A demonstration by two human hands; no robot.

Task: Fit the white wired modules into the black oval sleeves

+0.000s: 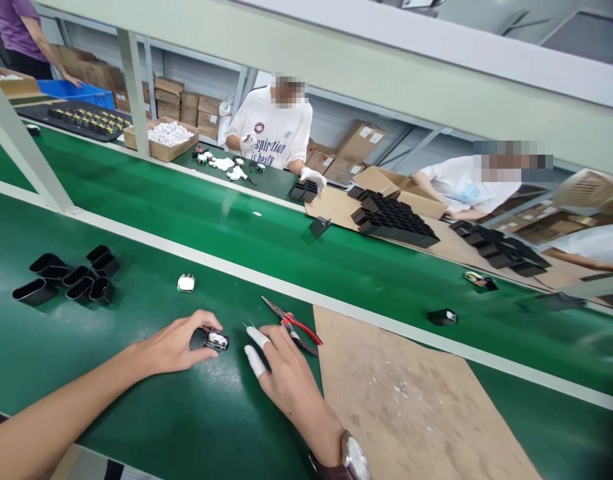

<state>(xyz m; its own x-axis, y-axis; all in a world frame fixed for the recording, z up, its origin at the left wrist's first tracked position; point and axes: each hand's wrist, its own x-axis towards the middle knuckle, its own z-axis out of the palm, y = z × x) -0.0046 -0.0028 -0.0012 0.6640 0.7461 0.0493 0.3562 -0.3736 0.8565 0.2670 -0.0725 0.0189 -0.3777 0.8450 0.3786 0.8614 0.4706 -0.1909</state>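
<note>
Progress, judged from the layout: one small black piece [217, 341] with a white insert showing is in work; it is pinched between thumb and fingertips of the left hand [173, 347] and pressed down on the green tabletop [136, 413]. The right hand [286, 373] lies open just beside it, nothing gripped, with white finger covers [256, 360] on two fingers. The red-handled pliers [299, 328] lie at its fingertips; whether they are touched cannot be told.

Not yet handled, by the look of it: a cluster of empty black shells [71, 280] far left, well apart from the hands; one loose white part [186, 283] between the cluster and the hands. No finished pieces can be made out on this side; most of the work is judged to be left.

Room and edges: open green surface is available left of and in front of the hands. A cardboard sheet [411, 400] lies to the right, its edge just beside the right wrist. A white rail [336, 303] bounds the work area on the far side, close behind the pliers; the belt [286, 247] runs beyond it with a few stray black parts. A frame post [16, 147] stands far left; other people are at work across the belt, well clear.
</note>
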